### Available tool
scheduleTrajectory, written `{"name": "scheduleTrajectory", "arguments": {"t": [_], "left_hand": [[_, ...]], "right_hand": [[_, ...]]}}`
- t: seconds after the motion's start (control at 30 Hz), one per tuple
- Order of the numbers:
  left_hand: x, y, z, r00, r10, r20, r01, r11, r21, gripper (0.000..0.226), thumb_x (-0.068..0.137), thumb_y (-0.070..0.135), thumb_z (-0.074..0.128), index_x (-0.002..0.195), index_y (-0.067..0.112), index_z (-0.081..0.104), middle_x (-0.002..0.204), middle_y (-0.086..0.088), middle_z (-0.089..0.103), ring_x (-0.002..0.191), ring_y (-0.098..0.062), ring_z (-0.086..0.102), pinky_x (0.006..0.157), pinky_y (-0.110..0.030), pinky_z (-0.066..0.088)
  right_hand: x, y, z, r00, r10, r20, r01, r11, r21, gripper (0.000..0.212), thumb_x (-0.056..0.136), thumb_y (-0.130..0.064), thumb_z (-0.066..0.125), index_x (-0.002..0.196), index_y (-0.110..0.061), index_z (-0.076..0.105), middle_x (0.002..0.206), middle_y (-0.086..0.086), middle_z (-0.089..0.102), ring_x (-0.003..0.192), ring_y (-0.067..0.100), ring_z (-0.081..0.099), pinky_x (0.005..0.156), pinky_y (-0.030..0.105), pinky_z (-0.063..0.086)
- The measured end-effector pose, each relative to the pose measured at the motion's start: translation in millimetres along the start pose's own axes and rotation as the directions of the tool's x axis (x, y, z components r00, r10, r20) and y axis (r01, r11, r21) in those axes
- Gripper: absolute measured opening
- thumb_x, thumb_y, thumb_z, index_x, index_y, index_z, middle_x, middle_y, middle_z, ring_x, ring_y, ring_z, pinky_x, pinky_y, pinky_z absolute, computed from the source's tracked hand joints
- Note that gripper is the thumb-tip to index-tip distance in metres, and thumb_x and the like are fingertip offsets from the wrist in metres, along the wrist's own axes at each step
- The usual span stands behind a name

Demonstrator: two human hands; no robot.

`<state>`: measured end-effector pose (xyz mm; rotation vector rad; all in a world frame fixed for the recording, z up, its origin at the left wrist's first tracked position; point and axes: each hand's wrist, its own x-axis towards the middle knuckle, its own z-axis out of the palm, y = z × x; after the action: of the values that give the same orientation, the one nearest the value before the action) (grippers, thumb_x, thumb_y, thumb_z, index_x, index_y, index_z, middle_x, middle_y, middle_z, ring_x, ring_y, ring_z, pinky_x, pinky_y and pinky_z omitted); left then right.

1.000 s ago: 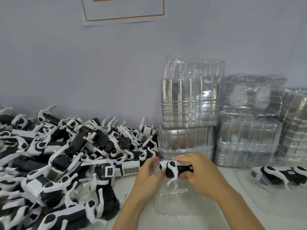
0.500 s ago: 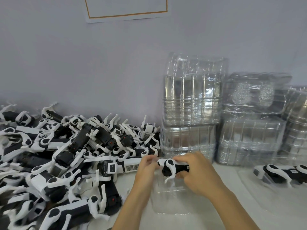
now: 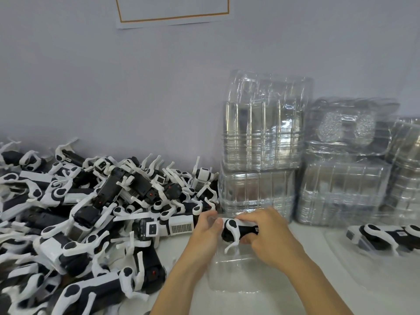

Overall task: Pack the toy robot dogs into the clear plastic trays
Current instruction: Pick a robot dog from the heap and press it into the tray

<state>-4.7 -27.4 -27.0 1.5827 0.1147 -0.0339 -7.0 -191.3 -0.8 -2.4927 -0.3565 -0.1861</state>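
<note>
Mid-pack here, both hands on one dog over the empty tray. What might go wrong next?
1. The toy dog, held by the left hand and right hand, has a thin white leg hanging down; it may catch the clear tray rim.
2. The light tray could slide, since neither hand holds it.
3. The dog pile beside the left forearm may get knocked.

Looks like a toy packing workshop: heap of toy robot dogs [image 3: 95,214] and stacked clear plastic trays [image 3: 263,142] on a worktop [image 3: 318,298].
</note>
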Motion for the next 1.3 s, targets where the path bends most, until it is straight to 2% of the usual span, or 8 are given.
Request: {"name": "scheduleTrajectory", "arguments": {"t": [0.13, 0.33, 0.47, 0.67, 0.93, 1.07, 1.13, 1.3], "left_hand": [[0.1, -0.1, -0.1, 1.000, -0.004, -0.012, 0.003, 0.999, -0.048, 0.018, 0.105, 0.020, 0.051, 0.118, 0.032, 0.054, 0.128, 0.013, 0.057, 0.113, 0.003, 0.054, 0.095, -0.023, 0.043], [-5.3, 3.4, 3.7, 0.998, 0.024, -0.053, -0.028, 0.997, -0.069, 0.011, 0.102, 0.034, 0.056, 0.112, 0.033, 0.060, 0.120, 0.016, 0.062, 0.108, 0.005, 0.058, 0.085, -0.016, 0.044], [-4.8, 3.4, 3.3, 0.998, 0.035, -0.060, -0.038, 0.998, -0.054, 0.011, 0.104, 0.028, 0.054, 0.112, 0.032, 0.059, 0.120, 0.016, 0.061, 0.109, 0.004, 0.057, 0.083, -0.014, 0.043], [-2.2, 1.3, 3.6, 0.998, 0.036, -0.052, -0.037, 0.999, -0.025, 0.017, 0.105, 0.016, 0.051, 0.108, 0.033, 0.055, 0.121, 0.015, 0.058, 0.111, 0.008, 0.051, 0.083, -0.013, 0.041], [-1.5, 5.2, 3.0, 0.999, -0.007, -0.046, 0.003, 0.996, -0.085, 0.021, 0.103, 0.017, 0.055, 0.123, 0.023, 0.056, 0.122, 0.012, 0.060, 0.112, -0.003, 0.057, 0.094, -0.025, 0.045], [-2.5, 4.0, 4.3, 0.997, 0.016, -0.074, -0.018, 0.999, -0.031, 0.023, 0.101, 0.008, 0.056, 0.109, 0.029, 0.056, 0.113, 0.015, 0.062, 0.097, 0.007, 0.059, 0.072, -0.010, 0.043], [-3.0, 3.3, 5.9, 0.994, 0.032, -0.108, -0.033, 0.999, 0.000, 0.027, 0.100, 0.002, 0.054, 0.106, 0.029, 0.056, 0.109, 0.013, 0.064, 0.086, 0.009, 0.063, 0.063, -0.005, 0.044], [-3.8, 5.1, 6.7, 0.993, 0.011, -0.118, -0.012, 1.000, -0.012, 0.028, 0.099, 0.001, 0.054, 0.109, 0.028, 0.058, 0.110, 0.014, 0.064, 0.089, 0.008, 0.062, 0.067, -0.010, 0.045]], "right_hand": [[0.2, 0.9, 0.3, 1.000, 0.023, 0.009, -0.023, 0.999, 0.023, 0.031, 0.081, -0.016, 0.072, 0.096, -0.044, 0.072, 0.096, -0.004, 0.066, 0.094, 0.024, 0.056, 0.082, 0.042, 0.052], [-2.1, 1.8, 0.4, 0.997, 0.071, 0.008, -0.071, 0.997, 0.003, 0.040, 0.087, -0.019, 0.070, 0.110, -0.052, 0.068, 0.113, -0.003, 0.059, 0.108, 0.025, 0.044, 0.094, 0.042, 0.046], [-1.2, 1.8, 1.4, 0.995, 0.094, 0.021, -0.094, 0.995, -0.017, 0.039, 0.087, -0.020, 0.070, 0.113, -0.049, 0.068, 0.113, -0.002, 0.059, 0.109, 0.026, 0.045, 0.095, 0.043, 0.047], [0.1, 2.7, 2.6, 0.999, 0.047, -0.003, -0.047, 0.998, -0.035, 0.019, 0.081, -0.017, 0.072, 0.086, -0.035, 0.068, 0.089, 0.001, 0.061, 0.091, 0.025, 0.048, 0.082, 0.041, 0.050], [-0.6, 2.9, 0.8, 0.998, 0.064, 0.000, -0.064, 0.998, -0.019, 0.032, 0.083, -0.024, 0.074, 0.106, -0.047, 0.071, 0.104, -0.002, 0.062, 0.101, 0.023, 0.048, 0.088, 0.042, 0.050], [-0.9, 2.0, 1.9, 0.999, 0.041, 0.014, -0.041, 0.999, -0.030, 0.029, 0.083, -0.018, 0.071, 0.096, -0.043, 0.070, 0.096, -0.001, 0.061, 0.098, 0.027, 0.048, 0.084, 0.042, 0.050], [-2.0, 0.9, 3.2, 0.998, 0.066, 0.021, -0.065, 0.997, -0.046, 0.036, 0.085, -0.018, 0.069, 0.104, -0.048, 0.070, 0.102, -0.001, 0.058, 0.105, 0.027, 0.045, 0.091, 0.042, 0.048], [-1.9, 1.3, 2.9, 0.999, 0.046, -0.004, -0.046, 0.998, -0.051, 0.031, 0.083, -0.017, 0.070, 0.101, -0.043, 0.069, 0.099, -0.004, 0.058, 0.103, 0.023, 0.042, 0.088, 0.039, 0.047]]}}
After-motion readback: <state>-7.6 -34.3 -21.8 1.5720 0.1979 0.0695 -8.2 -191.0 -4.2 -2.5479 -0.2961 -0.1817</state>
